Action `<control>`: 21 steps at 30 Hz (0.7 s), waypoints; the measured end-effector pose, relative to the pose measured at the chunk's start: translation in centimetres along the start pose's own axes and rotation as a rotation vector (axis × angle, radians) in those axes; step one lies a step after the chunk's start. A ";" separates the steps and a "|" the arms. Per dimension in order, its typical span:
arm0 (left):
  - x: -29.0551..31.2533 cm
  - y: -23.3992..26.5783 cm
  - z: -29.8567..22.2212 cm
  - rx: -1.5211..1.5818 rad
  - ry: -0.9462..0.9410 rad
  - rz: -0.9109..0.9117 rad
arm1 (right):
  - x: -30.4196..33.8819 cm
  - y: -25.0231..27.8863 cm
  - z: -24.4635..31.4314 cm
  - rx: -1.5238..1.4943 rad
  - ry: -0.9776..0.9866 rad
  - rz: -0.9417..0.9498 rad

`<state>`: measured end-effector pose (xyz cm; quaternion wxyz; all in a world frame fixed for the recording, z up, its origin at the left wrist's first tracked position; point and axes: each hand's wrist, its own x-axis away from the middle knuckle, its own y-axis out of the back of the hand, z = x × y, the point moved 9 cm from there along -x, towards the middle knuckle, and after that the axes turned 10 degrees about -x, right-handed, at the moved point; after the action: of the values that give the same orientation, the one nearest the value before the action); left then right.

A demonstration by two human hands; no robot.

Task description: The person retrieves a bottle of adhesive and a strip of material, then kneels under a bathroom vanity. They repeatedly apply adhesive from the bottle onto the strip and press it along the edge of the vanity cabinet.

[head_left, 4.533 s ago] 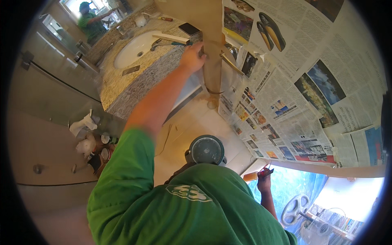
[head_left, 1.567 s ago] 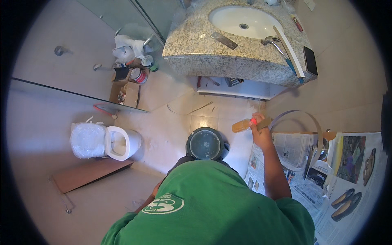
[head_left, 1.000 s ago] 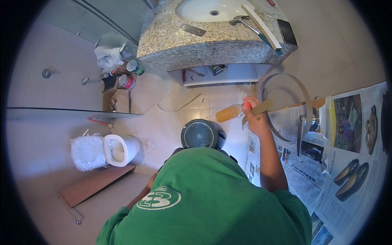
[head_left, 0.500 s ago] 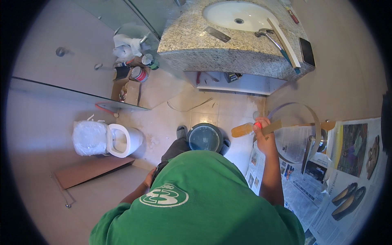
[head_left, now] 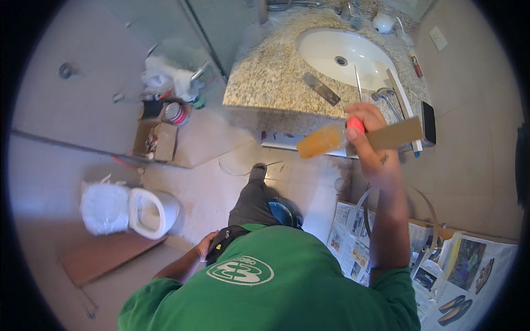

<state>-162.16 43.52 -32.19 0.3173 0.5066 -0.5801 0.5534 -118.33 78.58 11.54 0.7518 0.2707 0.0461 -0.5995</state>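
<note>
My right hand (head_left: pixel 367 138) is closed around an amber, bottle-shaped piece (head_left: pixel 320 141) with a round red end (head_left: pixel 355 124). A flat tan strip (head_left: pixel 395 134) sticks out of the same grip to the right. A thin pale rod (head_left: pixel 358 83) rises above the fingers; I cannot tell whether they hold it. This hand is in front of the granite countertop's (head_left: pixel 265 83) front edge, near a hammer (head_left: pixel 382 94) and a long wooden strip (head_left: pixel 401 94). At my waist, my left hand (head_left: pixel 205 246) grips the side of a black waist bag (head_left: pixel 226 243), its fingertips partly hidden.
A white sink (head_left: pixel 381 58) is set into the countertop, with a flat metal plate (head_left: pixel 321 89) before it and a phone (head_left: pixel 428 124) at its right edge. A dark bucket (head_left: pixel 281 209) stands by my legs. Left are a toilet (head_left: pixel 149 215) and cardboard box (head_left: pixel 165 144); newspapers (head_left: pixel 475 270) lie right.
My right hand has moved up and forward to the counter with the amber piece and tan strip. My left hand stays at the waist bag. My body has shifted toward the sink.
</note>
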 end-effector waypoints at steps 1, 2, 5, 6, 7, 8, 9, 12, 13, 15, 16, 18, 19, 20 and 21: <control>-2.4 0.7 -1.2 -0.010 0.041 0.054 | -2.6 -0.6 0.2 0.044 -0.026 -0.005; -4.5 1.1 -3.0 -0.031 0.085 0.104 | -4.9 -1.1 -0.4 0.088 -0.054 -0.023; -9.9 4.7 -5.5 -0.074 0.285 0.120 | -11.8 -4.3 -2.0 0.176 0.078 0.006; -11.5 6.4 -6.4 -0.238 0.309 0.144 | -13.5 -5.0 -3.0 0.221 0.067 0.004; -12.8 7.7 -7.4 -0.395 0.323 0.165 | -15.2 -5.6 -3.7 0.259 0.064 0.007; -14.0 9.0 -8.1 -0.545 0.333 0.188 | -16.6 -6.2 -4.4 0.293 0.064 0.016; -14.4 9.2 -9.5 -0.690 0.332 0.211 | -17.9 -6.5 -5.0 0.315 0.045 -0.002; -13.8 6.8 -16.0 -0.907 0.284 0.107 | -21.5 -7.6 -6.2 0.416 0.068 0.065; -14.4 6.4 -18.0 -1.065 0.168 0.101 | -22.1 -7.4 -6.8 0.405 0.054 0.058; -13.5 2.1 -22.8 -1.200 -0.085 0.126 | -23.1 -7.6 -8.0 0.398 0.054 0.065; -13.3 -0.3 -24.1 -1.325 -0.233 0.204 | -23.5 -7.6 -9.1 0.368 -0.027 0.069; -12.2 -4.6 -25.4 -1.564 -0.538 0.367 | -23.6 -7.7 -11.1 0.312 -0.192 0.084; -12.6 -5.0 -25.4 -1.601 -0.466 0.380 | -24.0 -7.8 -11.5 0.293 -0.145 0.128; -13.1 -5.3 -25.2 -1.636 -0.392 0.392 | -24.2 -7.5 -11.6 0.271 -0.160 0.149; -13.6 -5.8 -24.9 -1.666 -0.317 0.404 | -24.3 -7.4 -11.6 0.249 -0.176 0.172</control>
<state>-157.61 71.43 -38.34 0.3958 0.0681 -0.9121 -0.0825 -128.98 104.29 8.64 0.7622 0.3111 -0.1176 -0.5553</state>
